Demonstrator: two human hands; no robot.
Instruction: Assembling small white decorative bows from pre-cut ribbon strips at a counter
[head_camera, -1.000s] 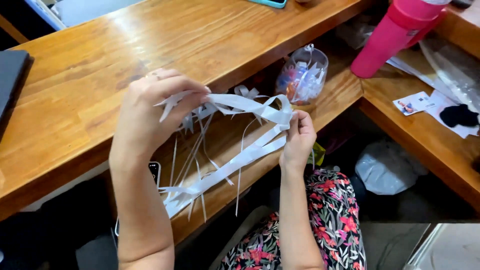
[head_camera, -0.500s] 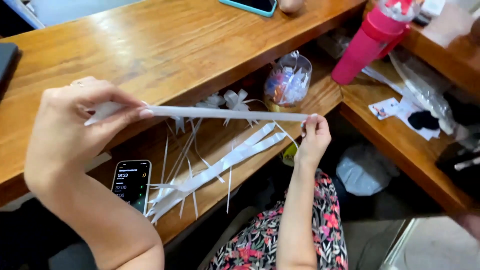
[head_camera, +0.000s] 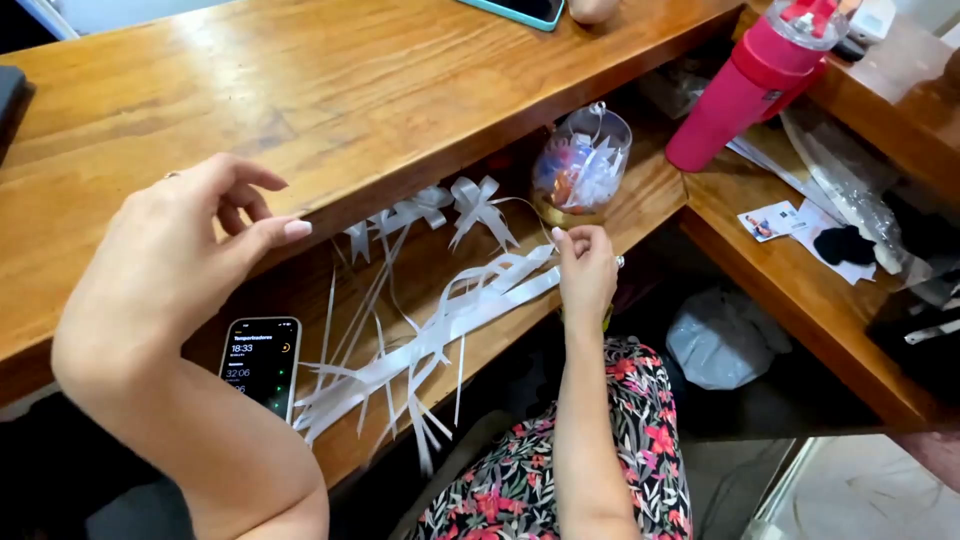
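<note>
At the far left the left hand (head_camera: 190, 250) is raised above the edge of the wooden desk top (head_camera: 330, 90), empty, fingers loosely spread and curled with the thumb stretched out, touching nothing. Below it, on the lower wooden shelf (head_camera: 640, 190), a phone (head_camera: 262, 363) lies face up with its screen lit. Just right of the phone a loose bundle of white ribbon strips (head_camera: 420, 350) sprawls diagonally across the shelf, its split ends fanning out over the front edge; a few small finished white ribbon bows (head_camera: 478, 205) sit behind it, against the shadow under the desk top. The right hand (head_camera: 585, 270) rests palm down at the upper end of the strips, fingers close together and fingertips touching the ribbon, not closed round it. Just behind that hand stands a clear plastic container (head_camera: 585, 165) with a thin handle, filled with white and coloured ribbon pieces. Farther right a pink tumbler (head_camera: 745, 90) with a clear lid stands on the shelf; what it contains cannot be seen.
</note>
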